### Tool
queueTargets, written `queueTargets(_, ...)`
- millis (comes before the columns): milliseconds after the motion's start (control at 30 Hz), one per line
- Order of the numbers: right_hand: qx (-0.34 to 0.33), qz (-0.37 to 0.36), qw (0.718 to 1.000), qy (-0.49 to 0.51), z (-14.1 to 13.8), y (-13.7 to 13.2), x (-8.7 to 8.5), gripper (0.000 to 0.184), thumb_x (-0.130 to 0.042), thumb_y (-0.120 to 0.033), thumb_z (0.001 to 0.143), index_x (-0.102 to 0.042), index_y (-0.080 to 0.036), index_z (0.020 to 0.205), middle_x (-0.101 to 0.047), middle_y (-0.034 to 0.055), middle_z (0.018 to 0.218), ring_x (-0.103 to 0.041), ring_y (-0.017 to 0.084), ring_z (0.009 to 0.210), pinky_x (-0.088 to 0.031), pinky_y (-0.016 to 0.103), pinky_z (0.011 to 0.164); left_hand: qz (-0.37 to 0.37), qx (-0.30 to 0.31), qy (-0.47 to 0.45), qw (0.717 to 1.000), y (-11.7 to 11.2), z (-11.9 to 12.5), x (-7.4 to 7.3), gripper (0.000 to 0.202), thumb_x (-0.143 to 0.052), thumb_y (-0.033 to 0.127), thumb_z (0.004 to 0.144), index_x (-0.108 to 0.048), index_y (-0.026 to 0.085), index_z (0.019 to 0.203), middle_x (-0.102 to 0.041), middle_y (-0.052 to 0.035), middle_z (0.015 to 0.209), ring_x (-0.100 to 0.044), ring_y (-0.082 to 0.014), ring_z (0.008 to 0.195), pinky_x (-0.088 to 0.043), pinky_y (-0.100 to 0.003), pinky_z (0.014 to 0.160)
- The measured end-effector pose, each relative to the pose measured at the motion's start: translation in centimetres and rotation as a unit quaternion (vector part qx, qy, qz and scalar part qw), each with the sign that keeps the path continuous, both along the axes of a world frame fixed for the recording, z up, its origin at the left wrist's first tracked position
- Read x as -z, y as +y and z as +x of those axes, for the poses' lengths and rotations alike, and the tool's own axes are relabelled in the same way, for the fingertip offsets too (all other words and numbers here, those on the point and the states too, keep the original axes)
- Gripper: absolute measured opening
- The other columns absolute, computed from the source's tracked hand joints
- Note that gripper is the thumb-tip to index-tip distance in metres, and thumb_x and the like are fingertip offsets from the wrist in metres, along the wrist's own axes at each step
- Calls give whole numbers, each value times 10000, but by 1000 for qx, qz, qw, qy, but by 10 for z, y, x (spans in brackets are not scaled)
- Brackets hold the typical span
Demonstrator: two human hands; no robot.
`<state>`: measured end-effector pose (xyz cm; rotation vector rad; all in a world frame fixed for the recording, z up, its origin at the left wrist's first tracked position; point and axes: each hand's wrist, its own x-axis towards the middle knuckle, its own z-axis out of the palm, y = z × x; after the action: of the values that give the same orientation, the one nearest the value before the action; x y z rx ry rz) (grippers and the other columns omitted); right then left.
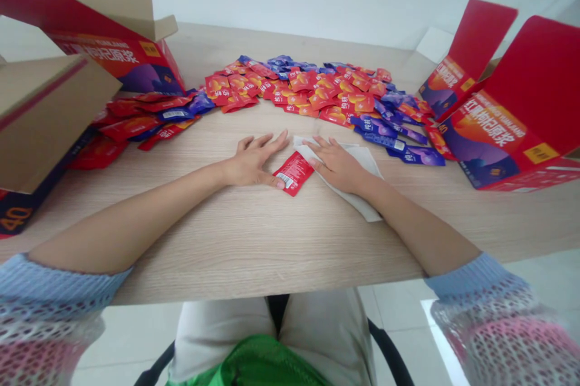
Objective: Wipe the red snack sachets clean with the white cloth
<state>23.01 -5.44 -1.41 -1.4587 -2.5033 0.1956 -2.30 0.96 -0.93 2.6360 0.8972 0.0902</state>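
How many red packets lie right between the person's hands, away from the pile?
1: a red packet on the wooden table, its edge at the thumb of the left hand, beside the white napkin under the right hand. None looks hidden.

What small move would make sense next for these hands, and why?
Probably the left hand should pick up the red sachet. Its thumb is right at the sachet's edge, and the sachet lies apart from the heap on the wooden table, while the right hand rests flat on a white tissue.
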Motion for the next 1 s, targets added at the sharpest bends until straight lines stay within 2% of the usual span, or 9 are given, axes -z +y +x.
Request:
queueTargets(100, -49, 18, 999, 2, -6, -9, -2, 538, -310, -355, 988, -330, -145, 1483, -379, 101, 1516, -139, 268, 1467, -107, 572, 1171, -11, -18, -16, 1000, 0, 1, 3, 1200, -577, 700, 735, 202, 219, 1511, -210, -126, 1580, -44, -313, 1469, 31, -507, 1117)
queueTargets(200, -115, 13, 993, 10, -17, -21, -5, 525, -341, -347, 986, -305, -224, 1496, -384, 70, 1517, -157, 261, 1464, -65, 603, 1161, 2, -49, -32, 998, 1, 2, 8, 1287, -613, 688, 693, 244, 157, 1492, -209, -159, 1574, -93, -298, 1467, -11, -469, 1129)
queueTargets(300, -188, -11, 982, 25, -25, -27, -6, 532, -366, -350, 985, -299, -225, 1498, -389, 71, 1516, -180, 247, 1460, -80, 571, 1174, 26, -63, -27, 997, 3, 2, 10, 1289, -673, 687, 624, 64, 161, 1540, -201, -161, 1579, -178, -293, 1451, -60, -435, 1138)
queueTargets(400, -225, -25, 973, 46, -27, -26, -6, 543, -397, -347, 978, -304, -209, 1494, -396, 80, 1512, -222, 233, 1449, -120, 535, 1183, 44, -47, -8, 998, 3, 0, 9, 1101, -676, 686, 632, -228, 212, 1520, -208, -125, 1586, -203, -296, 1442, -63, -439, 1139)
queueTargets(467, -230, -24, 972, 53, -25, -23, -5, 541, -410, -349, 975, -316, -210, 1488, -412, 82, 1502, -262, 229, 1435, -126, 531, 1184, 50, -37, -4, 998, 3, -1, 8, 1012, -655, 690, 662, -302, 236, 1495, -212, -105, 1588, -194, -298, 1443, -62, -450, 1135)
queueTargets(667, -209, -10, 977, 48, -17, -13, -4, 521, -414, -369, 974, -369, -199, 1464, -423, 78, 1496, -259, 232, 1437, -189, 504, 1180, 53, -37, -17, 998, 0, -2, 7, 1000, -604, 741, 684, -316, 226, 1491, -218, -110, 1586, -195, -306, 1441, -56, -461, 1131)
queueTargets(800, -174, -12, 984, 45, -6, -6, -3, 530, -384, -383, 981, -327, -231, 1485, -384, 68, 1520, -231, 226, 1447, -189, 511, 1178, 53, -39, -16, 998, -1, -2, 6, 978, -573, 755, 701, -321, 233, 1488, -215, -105, 1588, -198, -297, 1441, -56, -464, 1132)
queueTargets(1000, -114, -15, 993, 20, 10, 4, 0, 558, -343, -384, 990, -246, -219, 1514, -323, 90, 1547, -243, 242, 1441, -184, 543, 1168, 58, -35, -1, 998, -2, 0, 5, 1031, -549, 789, 697, -278, 215, 1510, -198, -114, 1591, -182, -305, 1445, -52, -479, 1135)
